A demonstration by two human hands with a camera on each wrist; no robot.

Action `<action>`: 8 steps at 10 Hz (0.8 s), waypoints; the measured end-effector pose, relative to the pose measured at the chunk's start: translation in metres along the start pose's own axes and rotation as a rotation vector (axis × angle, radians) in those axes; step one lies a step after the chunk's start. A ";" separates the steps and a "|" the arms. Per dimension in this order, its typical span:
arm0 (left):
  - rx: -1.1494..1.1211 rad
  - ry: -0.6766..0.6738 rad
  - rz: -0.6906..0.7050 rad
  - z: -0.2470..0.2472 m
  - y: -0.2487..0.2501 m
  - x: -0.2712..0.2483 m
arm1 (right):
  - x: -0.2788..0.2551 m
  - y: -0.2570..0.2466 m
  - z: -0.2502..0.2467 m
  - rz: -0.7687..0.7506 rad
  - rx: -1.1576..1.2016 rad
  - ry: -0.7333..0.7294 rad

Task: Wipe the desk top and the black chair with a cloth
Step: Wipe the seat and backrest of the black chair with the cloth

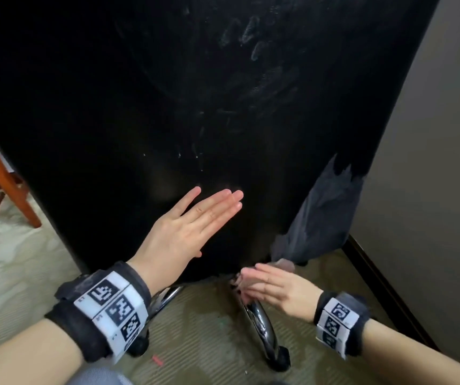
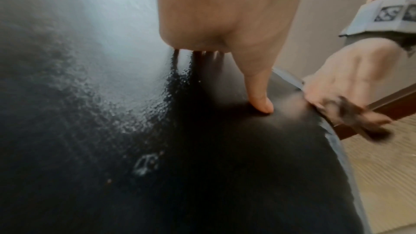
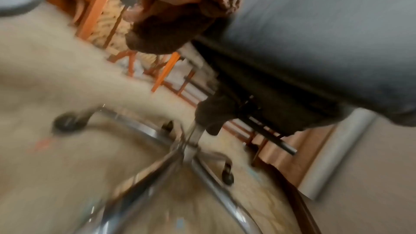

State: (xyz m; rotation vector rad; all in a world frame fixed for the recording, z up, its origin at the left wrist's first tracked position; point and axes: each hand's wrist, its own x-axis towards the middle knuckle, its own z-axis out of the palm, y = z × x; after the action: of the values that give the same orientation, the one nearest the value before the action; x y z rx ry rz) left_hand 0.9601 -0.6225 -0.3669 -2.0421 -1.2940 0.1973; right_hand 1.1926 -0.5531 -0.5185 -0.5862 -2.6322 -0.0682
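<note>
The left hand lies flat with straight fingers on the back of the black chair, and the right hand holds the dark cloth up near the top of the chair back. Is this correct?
Not quite. The right hand holds the dark cloth low, at the bottom edge of the black chair back, just above the chrome base; the head view shows this. The left hand does lie flat with straight fingers.

Left hand [image 1: 187, 232] flat against black chair [image 1: 145, 107].

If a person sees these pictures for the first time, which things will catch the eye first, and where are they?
The large black chair back fills most of the head view, with pale smear marks on its upper part. The left hand lies flat against its lower part, fingers straight. At the chair's lower right edge the covering is torn, and just below it the right hand holds a dark cloth above the chrome base.
</note>
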 end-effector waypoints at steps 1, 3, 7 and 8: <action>-0.041 0.058 -0.055 -0.001 0.007 0.002 | 0.031 0.005 -0.046 -0.095 0.484 0.142; -0.043 0.085 0.032 -0.002 0.034 0.022 | 0.007 0.042 -0.031 -0.206 -0.168 0.240; -0.079 0.071 -0.020 -0.006 0.036 0.024 | 0.020 0.047 -0.089 0.041 -0.028 0.552; -0.116 0.160 -0.044 -0.025 0.051 0.045 | 0.026 0.041 -0.097 0.330 -0.037 0.909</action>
State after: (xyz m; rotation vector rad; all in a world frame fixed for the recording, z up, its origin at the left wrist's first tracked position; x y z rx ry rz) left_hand 1.0317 -0.6099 -0.3700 -2.0775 -1.2750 -0.0625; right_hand 1.2283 -0.5195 -0.4219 -0.7656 -1.6440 -0.2222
